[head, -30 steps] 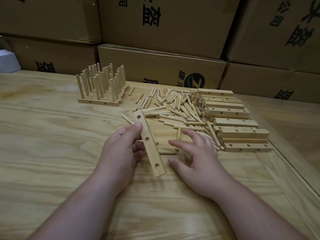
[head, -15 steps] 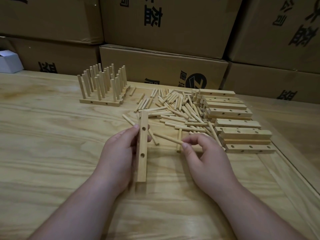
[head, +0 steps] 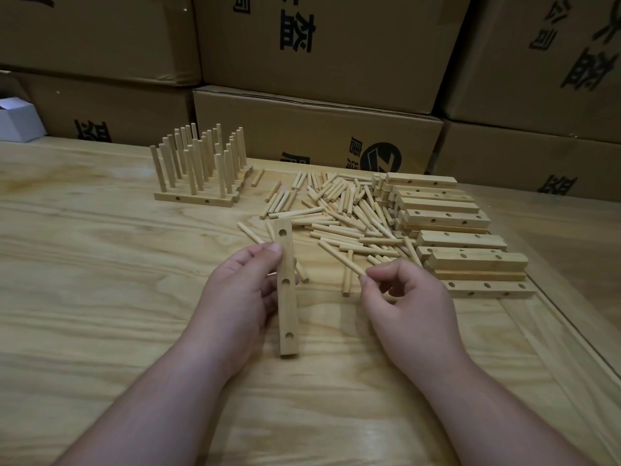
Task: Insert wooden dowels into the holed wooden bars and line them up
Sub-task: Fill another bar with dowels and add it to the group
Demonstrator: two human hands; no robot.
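I am seeing my left hand (head: 240, 294) gripping one holed bar (head: 287, 287) with three open holes, standing it lengthwise on the table (head: 84, 297). My right hand (head: 408, 304) is pinching one dowel (head: 341, 257) by its near end, its far end pointing toward the loose dowel pile (head: 339, 210), too many to count. Finished bars (head: 201, 166) are standing at far left, and empty bars (head: 453, 230) are lying stacked at right.
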